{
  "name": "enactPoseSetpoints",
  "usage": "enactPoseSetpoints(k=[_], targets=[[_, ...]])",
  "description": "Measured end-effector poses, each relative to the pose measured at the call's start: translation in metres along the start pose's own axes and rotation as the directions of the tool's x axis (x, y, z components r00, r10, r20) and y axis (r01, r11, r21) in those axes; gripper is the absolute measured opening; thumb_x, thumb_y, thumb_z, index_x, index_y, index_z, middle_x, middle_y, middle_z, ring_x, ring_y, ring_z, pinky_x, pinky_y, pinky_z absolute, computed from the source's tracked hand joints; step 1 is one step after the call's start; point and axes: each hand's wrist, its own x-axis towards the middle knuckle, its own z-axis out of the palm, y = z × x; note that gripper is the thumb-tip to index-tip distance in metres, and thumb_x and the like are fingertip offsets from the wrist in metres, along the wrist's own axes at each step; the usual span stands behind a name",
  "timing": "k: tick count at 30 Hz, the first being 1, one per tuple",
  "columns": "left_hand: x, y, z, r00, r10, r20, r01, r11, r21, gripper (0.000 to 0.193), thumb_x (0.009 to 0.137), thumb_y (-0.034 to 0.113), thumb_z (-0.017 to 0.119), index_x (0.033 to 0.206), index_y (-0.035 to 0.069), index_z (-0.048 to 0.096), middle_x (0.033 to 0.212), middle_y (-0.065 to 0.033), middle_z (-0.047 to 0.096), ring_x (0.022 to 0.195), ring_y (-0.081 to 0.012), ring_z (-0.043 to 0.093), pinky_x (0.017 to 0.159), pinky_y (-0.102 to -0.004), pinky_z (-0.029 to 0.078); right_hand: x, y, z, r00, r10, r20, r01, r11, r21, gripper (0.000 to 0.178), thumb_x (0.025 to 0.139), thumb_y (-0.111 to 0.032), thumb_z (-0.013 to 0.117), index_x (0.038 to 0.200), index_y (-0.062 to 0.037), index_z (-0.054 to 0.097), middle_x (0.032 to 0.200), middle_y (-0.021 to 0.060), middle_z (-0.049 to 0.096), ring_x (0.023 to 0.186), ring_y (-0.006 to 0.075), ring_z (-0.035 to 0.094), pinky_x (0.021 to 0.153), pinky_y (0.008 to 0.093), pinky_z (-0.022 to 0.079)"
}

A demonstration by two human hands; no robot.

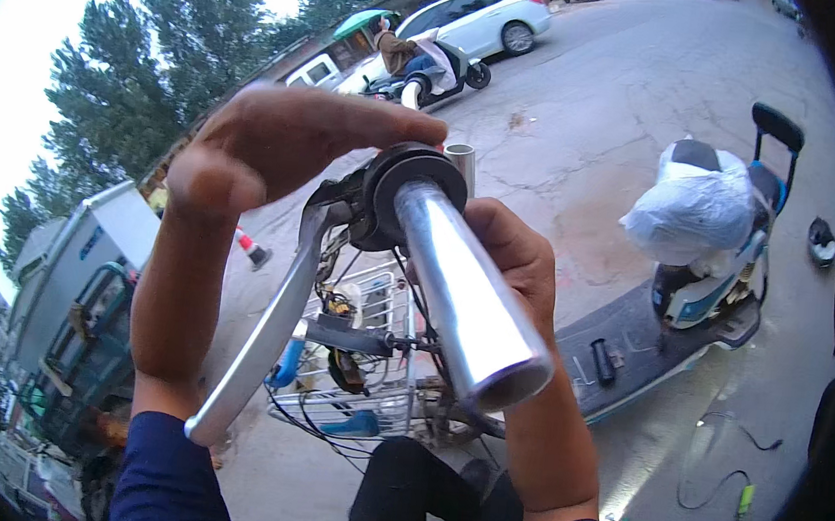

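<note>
A bare, shiny metal handlebar tube [470, 291] points toward me, its hollow end nearest. At its far end sits a round black collar [393, 198], with a silver brake lever [269, 337] slanting down to the left. My left hand [288, 143] reaches over the top of the collar, fingers stretched out and thumb apart, slightly blurred. The fingertips are at the collar's upper edge. Just right of the collar, my right hand [514, 255] has bent, closed fingers; the tube hides what they grip. Cables and loose wiring hang beneath the lever.
A wire basket [352, 415] is below the handlebar. To the right stands an electric scooter with a footboard [630, 351], a black grip-like piece [603, 362] on it and a white plastic bag [694, 212] over its seat. Beyond are a rider on a scooter [436, 66] and a white car [486, 21].
</note>
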Motion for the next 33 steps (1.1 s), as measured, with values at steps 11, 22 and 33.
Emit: enactPoseSetpoints(k=[11,22,33], targets=[[0.063,-0.012,0.016,0.994,-0.068,0.082,0.047,0.972,0.229,0.056,0.105,0.041,0.036,0.087,-0.001,0.069,0.077,-0.0127,0.067,0.067,-0.0182,0.065,0.066,-0.0314,0.053,-0.008,0.011,-0.019,0.997,0.07,0.026,-0.07,0.998,0.002,0.04,0.096,-0.024,0.061,0.13,-0.0047,0.051,0.114,0.0167,0.061,0.094,0.0252,0.064,0.081,0.0351,0.053],[0.063,-0.019,0.017,0.993,0.079,0.083,-0.102,0.942,0.32,0.056,0.106,0.041,0.032,0.082,0.002,0.065,0.069,-0.0109,0.063,0.055,-0.0151,0.062,0.053,-0.0271,0.054,-0.006,0.012,0.001,0.991,-0.056,-0.123,0.045,0.995,-0.089,0.046,0.092,-0.028,0.067,0.12,0.0058,0.055,0.095,0.0172,0.067,0.077,0.0202,0.069,0.067,0.0273,0.057],[0.067,-0.018,0.021,0.999,-0.007,0.048,-0.011,0.936,0.353,0.053,0.103,0.04,0.039,0.083,0.001,0.069,0.076,-0.0137,0.066,0.061,-0.0191,0.065,0.06,-0.0323,0.055,-0.009,0.006,-0.015,1.0,-0.011,0.028,0.017,0.976,-0.219,0.039,0.1,-0.022,0.054,0.134,-0.0044,0.047,0.115,0.0212,0.06,0.093,0.0277,0.068,0.075,0.0356,0.059]])
